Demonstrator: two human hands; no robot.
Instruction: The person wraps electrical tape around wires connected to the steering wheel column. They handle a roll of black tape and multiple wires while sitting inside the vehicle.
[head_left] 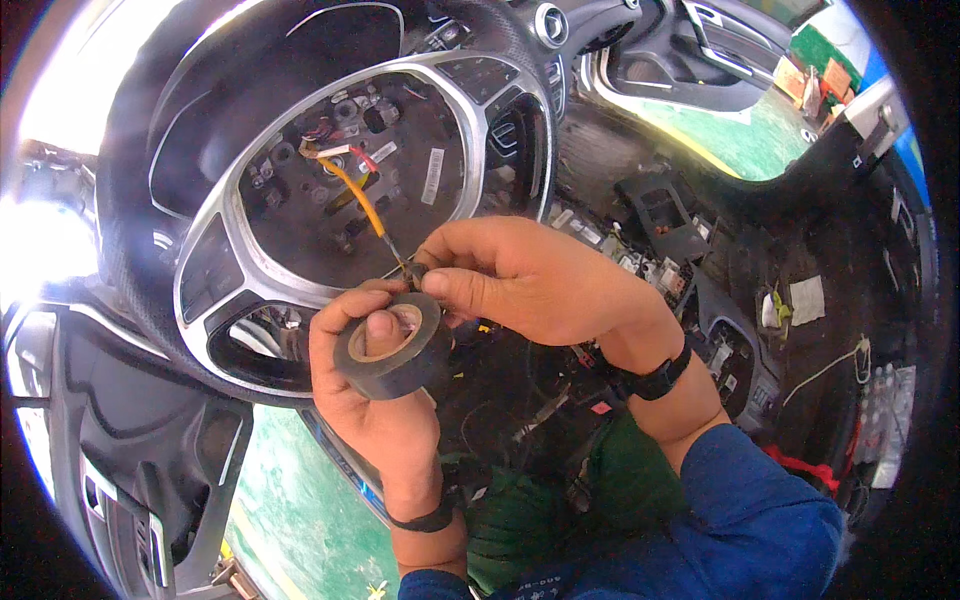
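Yellow cable [364,203], perhaps black tape roll [397,369], green floor [310,500]

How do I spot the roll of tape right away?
Find the big steering wheel. In front of it, the left hand holds the tape roll. Unlike the thin black wristband below, it's a thick dark ring with a tan core.

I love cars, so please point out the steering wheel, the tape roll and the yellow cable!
Steering wheel [413,218], head view: its dark centre.
Tape roll [397,379], head view: its dark outer side.
Yellow cable [359,194], head view: its middle stretch.
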